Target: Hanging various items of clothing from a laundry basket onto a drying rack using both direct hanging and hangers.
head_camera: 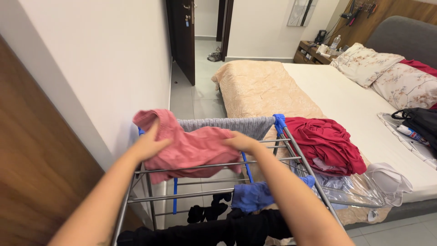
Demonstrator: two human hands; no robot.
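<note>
We see the left hand (pixel 148 145) and right hand (pixel 241 142) both gripping a pink garment (pixel 191 148) — spread over the drying rack (pixel 291 159) rails beside the bed (pixel 346 95).

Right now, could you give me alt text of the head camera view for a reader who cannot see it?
Two bare hands, left and right, grip a pink garment over a metal drying rack hung with grey, blue and black laundry. Beside it stands a bed with a heap of red clothes, floral pillows and a black bag.
</note>
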